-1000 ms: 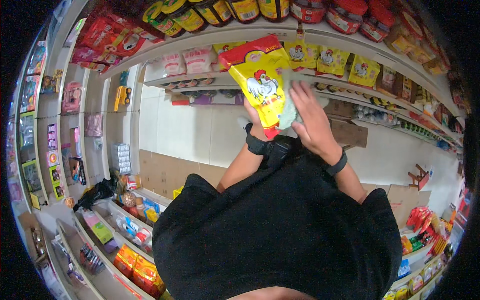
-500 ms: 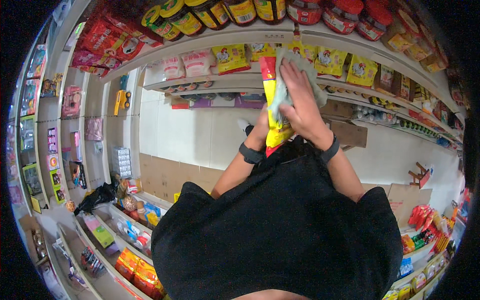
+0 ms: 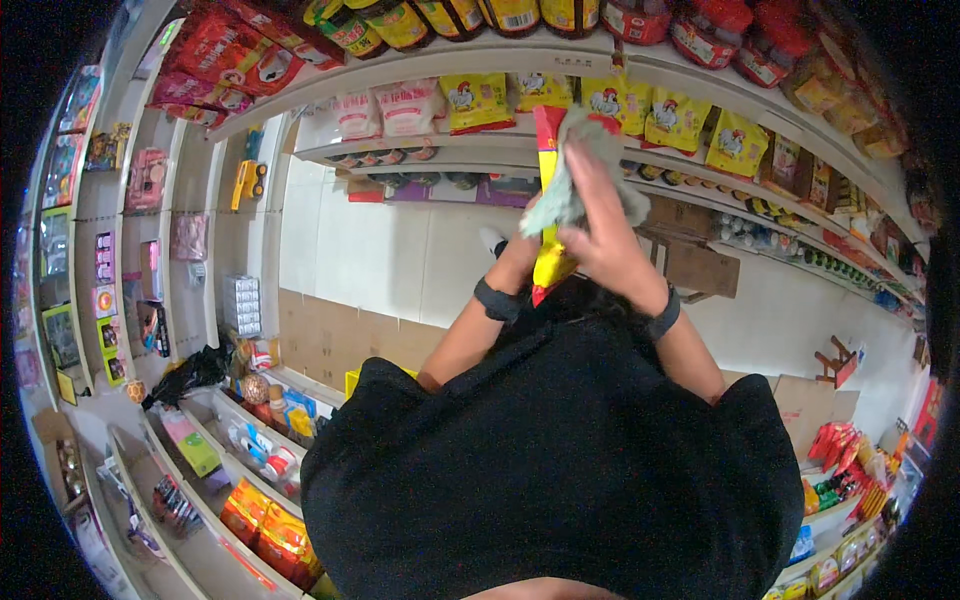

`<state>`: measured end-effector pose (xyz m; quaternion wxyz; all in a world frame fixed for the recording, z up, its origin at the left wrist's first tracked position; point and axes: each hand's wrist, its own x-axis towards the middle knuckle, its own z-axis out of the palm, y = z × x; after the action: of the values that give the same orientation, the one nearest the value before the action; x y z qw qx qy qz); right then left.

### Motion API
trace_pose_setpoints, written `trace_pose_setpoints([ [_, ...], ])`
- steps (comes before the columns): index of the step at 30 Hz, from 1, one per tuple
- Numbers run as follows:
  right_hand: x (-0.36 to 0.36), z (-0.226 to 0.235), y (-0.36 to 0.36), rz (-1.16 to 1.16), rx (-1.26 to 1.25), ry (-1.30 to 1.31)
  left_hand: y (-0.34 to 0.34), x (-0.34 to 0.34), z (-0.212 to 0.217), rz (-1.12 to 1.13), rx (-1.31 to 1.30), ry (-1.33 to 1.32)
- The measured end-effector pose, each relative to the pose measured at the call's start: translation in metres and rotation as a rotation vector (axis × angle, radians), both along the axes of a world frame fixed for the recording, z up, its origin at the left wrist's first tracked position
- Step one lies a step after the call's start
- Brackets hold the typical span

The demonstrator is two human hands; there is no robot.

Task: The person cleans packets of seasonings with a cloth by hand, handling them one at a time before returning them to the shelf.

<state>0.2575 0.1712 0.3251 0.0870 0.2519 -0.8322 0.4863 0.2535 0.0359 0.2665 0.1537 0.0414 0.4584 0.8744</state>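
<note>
Nearest is the person's black shirt (image 3: 560,470), filling the lower middle, with both forearms rising from it, each with a dark wristband. The left hand (image 3: 535,245) is mostly hidden behind the packet (image 3: 548,200), a tall yellow and red bag seen edge-on, and seems closed on its lower part; how its fingers lie cannot be told. The right hand (image 3: 605,235) is closed on a pale grey-green cloth (image 3: 570,190) and presses it against the packet's side, fingers spread over the fabric. The packet stands upright in front of the chest, its top level with the shelf (image 3: 480,140) behind. It looks light, a thin glossy film bag with loose contents, so it will likely crumple under a hard squeeze and slide in a loose one; the flat seam at the bottom or top is probably the surest place to pinch, with the other hand steadying a face. The cloth is soft and limp and would bunch wherever it is gripped. Beyond, that shelf carries a row of like yellow bags (image 3: 660,115) and pink-white bags (image 3: 385,110); the shelf above holds jars (image 3: 520,15) and red packs (image 3: 240,50). Lower left shelves hold mixed packets (image 3: 270,530).
</note>
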Motion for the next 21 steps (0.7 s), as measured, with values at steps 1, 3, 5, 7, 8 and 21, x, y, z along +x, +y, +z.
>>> trace_pose_setpoints([
  [1,-0.01,-0.003,0.004,-0.056,0.008,0.019,-0.001,0.0,0.009,-0.075,-0.082,0.03],
  [3,-0.018,-0.013,0.014,-0.106,-0.023,-0.043,-0.001,0.001,0.021,-0.164,0.011,-0.108],
  [5,-0.016,-0.023,0.012,-0.137,-0.054,-0.105,0.003,0.004,0.022,-0.046,0.076,-0.2],
  [7,0.001,-0.03,0.009,-0.071,-0.139,-0.297,0.002,-0.006,-0.005,0.017,-0.138,-0.019],
  [8,0.012,-0.034,0.006,-0.024,-0.146,-0.306,0.005,-0.011,-0.007,0.134,-0.474,0.25],
  [21,0.001,-0.008,0.063,-0.308,-0.719,-0.691,0.009,-0.024,0.034,0.102,0.012,-0.052],
])
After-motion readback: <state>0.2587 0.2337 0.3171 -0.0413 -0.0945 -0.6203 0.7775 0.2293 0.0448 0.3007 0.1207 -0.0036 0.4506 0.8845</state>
